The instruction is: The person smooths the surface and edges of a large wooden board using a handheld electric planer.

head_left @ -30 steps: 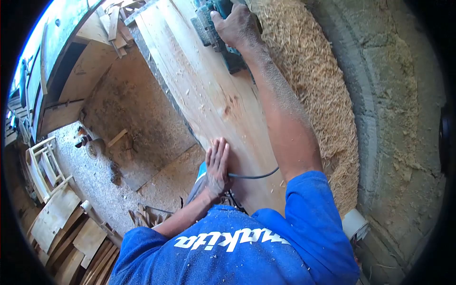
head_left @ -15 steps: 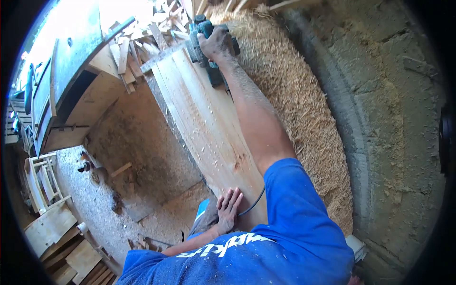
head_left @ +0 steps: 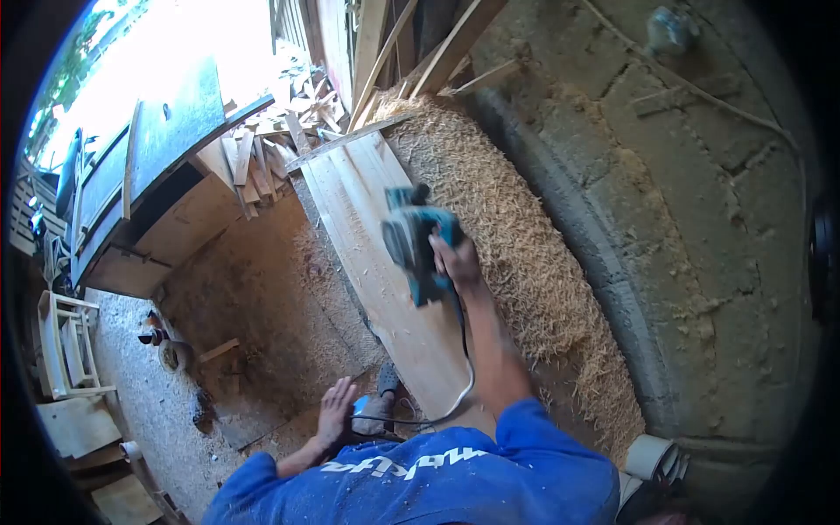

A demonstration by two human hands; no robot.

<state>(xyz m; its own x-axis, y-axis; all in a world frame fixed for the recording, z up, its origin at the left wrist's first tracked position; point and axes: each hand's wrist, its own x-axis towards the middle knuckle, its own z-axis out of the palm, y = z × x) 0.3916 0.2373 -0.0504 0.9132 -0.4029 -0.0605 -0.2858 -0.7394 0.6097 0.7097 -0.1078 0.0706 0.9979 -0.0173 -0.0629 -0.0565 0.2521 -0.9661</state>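
My right hand (head_left: 456, 262) grips the rear handle of a teal electric planer (head_left: 409, 236), which is slightly blurred. The planer overlaps the middle of a long pale wooden board (head_left: 372, 293), toward its right edge. A dark power cord (head_left: 466, 367) runs from the tool back over the board's near end toward my body. My left hand (head_left: 334, 411) is open with fingers stretched out, left of the board's near end and apart from it. Fine shavings are scattered on the board's surface.
A thick heap of wood shavings (head_left: 516, 271) lies along the board's right side, beside a rough wall (head_left: 691, 219). A wooden crosspiece (head_left: 350, 140) sits at the board's far end. Offcuts (head_left: 254, 171) pile up behind, near a cabinet (head_left: 162, 192). A shoe (head_left: 388, 378) shows by the board.
My right hand has drawn the planer back from the board's far end to its middle. My left hand has left the board's near end and moved left.
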